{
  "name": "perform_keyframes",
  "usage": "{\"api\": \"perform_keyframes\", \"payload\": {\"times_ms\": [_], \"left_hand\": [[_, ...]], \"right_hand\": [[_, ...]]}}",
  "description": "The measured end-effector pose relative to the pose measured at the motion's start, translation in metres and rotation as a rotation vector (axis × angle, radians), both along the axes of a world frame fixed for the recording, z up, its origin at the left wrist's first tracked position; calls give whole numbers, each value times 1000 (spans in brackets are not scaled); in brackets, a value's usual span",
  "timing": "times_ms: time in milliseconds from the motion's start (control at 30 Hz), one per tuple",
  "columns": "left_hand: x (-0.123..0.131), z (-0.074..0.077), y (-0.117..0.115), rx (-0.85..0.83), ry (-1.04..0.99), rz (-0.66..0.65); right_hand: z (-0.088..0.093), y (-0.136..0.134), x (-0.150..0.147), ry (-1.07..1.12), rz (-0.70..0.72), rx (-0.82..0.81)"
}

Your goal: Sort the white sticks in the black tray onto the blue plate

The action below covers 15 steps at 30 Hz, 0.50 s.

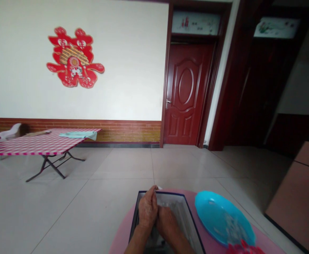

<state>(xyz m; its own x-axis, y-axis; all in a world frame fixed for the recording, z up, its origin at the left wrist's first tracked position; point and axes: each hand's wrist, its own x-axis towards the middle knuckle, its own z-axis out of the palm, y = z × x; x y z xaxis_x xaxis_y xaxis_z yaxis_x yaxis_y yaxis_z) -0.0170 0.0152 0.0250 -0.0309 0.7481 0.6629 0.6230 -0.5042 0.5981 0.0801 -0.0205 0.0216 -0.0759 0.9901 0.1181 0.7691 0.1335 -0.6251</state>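
My left hand point(148, 209) and my right hand point(168, 222) are pressed together over a shallow box point(194, 223) with a dark blue rim. Both are closed, fingers curled. A small whitish tip point(159, 188) pokes out past the left fingertips; what it belongs to is hidden. Inside the box lie slender, clear or greyish pieces point(180, 211), partly covered by my hands and forearms. To the right is a bright blue oval plate point(207, 208) with a heap of small see-through pieces point(233, 227) on it.
The box and plate stand on a round pink table point(125, 225). Something red point(245, 248) sits at the bottom edge by the plate. A folding table point(45, 141) with a checked cover is at the left, a brownish cabinet point(299, 197) at the right, and a red door point(184, 95) ahead.
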Motion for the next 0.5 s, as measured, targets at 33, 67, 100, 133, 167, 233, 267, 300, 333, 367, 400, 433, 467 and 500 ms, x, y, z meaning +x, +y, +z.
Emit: {"api": "perform_keyframes", "payload": {"times_ms": [33,67,100,133,167,233,267,300,333,367,400,433,467,500], "left_hand": [[0,0,0,0,6,0],[0,0,0,0,11,5],[1,-1,0,2,15,10],[1,-1,0,4,18,14],[1,-1,0,7,20,19],[1,0,0,9,18,22],[1,0,0,10,17,20],[1,0,0,14,15,19],[1,1,-1,21,14,21],[0,1,-1,32,14,25],[0,1,0,44,15,33],[0,1,0,55,17,40],[0,1,0,65,20,46],[0,1,0,71,23,49]], "right_hand": [[2,0,5,-73,-47,34],[3,1,12,-149,-99,70],[3,2,20,-214,-150,105],[2,4,28,-253,-188,136],[1,6,35,-275,-213,162],[-3,10,48,-297,-230,179],[-5,11,52,-306,-233,175],[-8,13,55,-317,-237,165],[-10,14,57,-330,-239,150],[-12,14,58,-344,-242,136],[-14,15,58,-358,-243,130],[-15,14,58,-369,-243,129],[-16,14,57,-376,-239,131],[-17,14,57,-378,-237,132]]}}
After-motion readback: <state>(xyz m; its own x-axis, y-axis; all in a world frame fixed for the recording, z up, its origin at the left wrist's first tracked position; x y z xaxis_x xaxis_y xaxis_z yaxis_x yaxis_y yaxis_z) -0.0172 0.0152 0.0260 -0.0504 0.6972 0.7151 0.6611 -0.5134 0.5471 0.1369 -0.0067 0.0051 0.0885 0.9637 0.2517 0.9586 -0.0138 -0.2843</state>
